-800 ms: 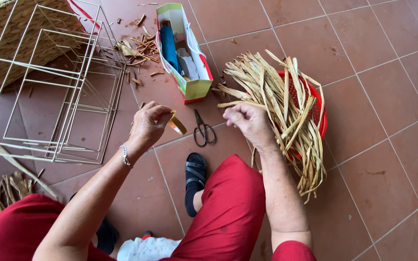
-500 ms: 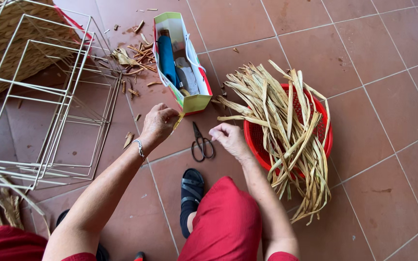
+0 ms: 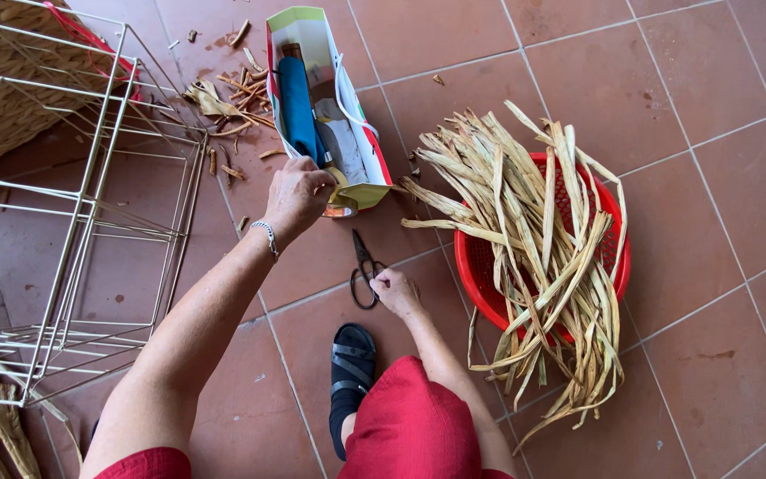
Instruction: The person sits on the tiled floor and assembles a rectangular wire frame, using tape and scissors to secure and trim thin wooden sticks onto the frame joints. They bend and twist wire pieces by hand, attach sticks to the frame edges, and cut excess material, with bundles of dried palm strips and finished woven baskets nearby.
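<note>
Head view shows the left hand (image 3: pixel 299 197) gripping the mouth of the green-rimmed paper bag (image 3: pixel 325 106). Just below that bag, the right hand (image 3: pixel 396 291) closes on black-handled scissors (image 3: pixel 365 270). Tugging could tip the bag and spill its blue roll (image 3: pixel 299 106).

Black scissors (image 3: pixel 364 269) flat on tiles

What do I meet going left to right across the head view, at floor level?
White wire frame → left hand at the mouth of the paper bag → black scissors, with the right hand at their handles → red basket heaped with dried leaf strips.
</note>
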